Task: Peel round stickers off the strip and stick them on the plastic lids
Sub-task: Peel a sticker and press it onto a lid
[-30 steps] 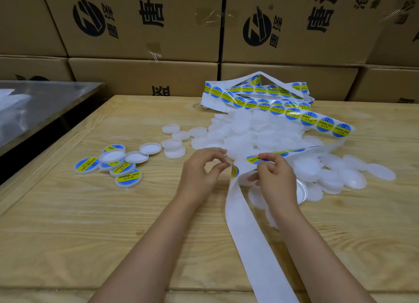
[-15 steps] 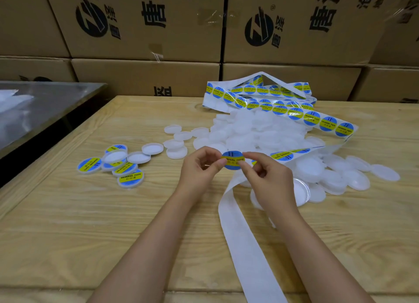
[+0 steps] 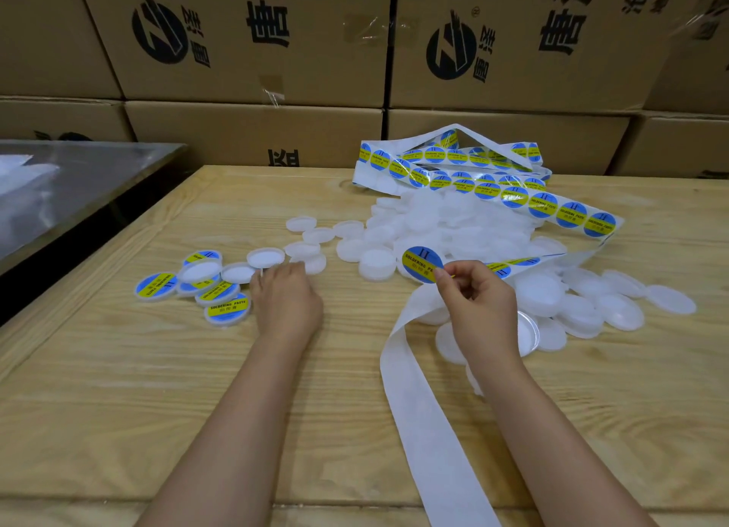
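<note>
My right hand (image 3: 479, 303) pinches a peeled round blue-and-yellow sticker (image 3: 421, 263) by its lower right edge and holds it above the table. My left hand (image 3: 286, 299) rests on the wood to the left with its fingertips at a bare white lid (image 3: 265, 257); it holds nothing. The sticker strip (image 3: 544, 205) loops over a heap of white plastic lids (image 3: 442, 222). Its empty white backing (image 3: 426, 416) trails toward me. Several lids with stickers on them (image 3: 227, 309) lie in a cluster at the left.
The wooden table (image 3: 118, 388) carries more loose white lids (image 3: 615, 301) at the right. Stacked cardboard boxes (image 3: 256, 45) form a wall behind it. A metal-topped table (image 3: 71, 179) stands to the left across a dark gap.
The sticker came off the strip between both hands. My left hand then let go and moved left to the bare lids, while my right hand keeps the sticker.
</note>
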Demonstrator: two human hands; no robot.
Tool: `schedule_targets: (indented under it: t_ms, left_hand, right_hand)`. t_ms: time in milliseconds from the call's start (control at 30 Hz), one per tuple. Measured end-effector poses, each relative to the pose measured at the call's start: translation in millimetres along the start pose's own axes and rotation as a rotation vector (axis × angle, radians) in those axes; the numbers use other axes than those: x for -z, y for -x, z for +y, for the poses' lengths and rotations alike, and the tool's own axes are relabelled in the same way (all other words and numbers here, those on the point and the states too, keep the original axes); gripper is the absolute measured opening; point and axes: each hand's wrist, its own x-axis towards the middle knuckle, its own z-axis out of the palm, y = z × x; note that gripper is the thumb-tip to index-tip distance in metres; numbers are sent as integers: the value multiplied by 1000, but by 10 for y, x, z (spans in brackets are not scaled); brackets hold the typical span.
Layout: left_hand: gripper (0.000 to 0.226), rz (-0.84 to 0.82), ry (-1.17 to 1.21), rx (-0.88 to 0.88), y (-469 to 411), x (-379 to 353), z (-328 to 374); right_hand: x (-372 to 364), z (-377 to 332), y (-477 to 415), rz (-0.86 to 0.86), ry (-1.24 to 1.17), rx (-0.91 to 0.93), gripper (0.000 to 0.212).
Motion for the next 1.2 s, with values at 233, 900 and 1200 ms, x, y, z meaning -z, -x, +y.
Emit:
schedule_targets:
  t_ms: [233,900,1200]
  left_hand:
    - [12,27,169,-87,-11,8,4]
    - [23,-835,1963,150,281,335,488]
    - [30,-973,1891,104,333,311,527]
  right_hand:
    - [-1,-6,-5,-4,-28,1,21]
    - [-26,-26,13,-79,-66,-46,51]
    - [-15,-4,-18,-101,-155,-68,51]
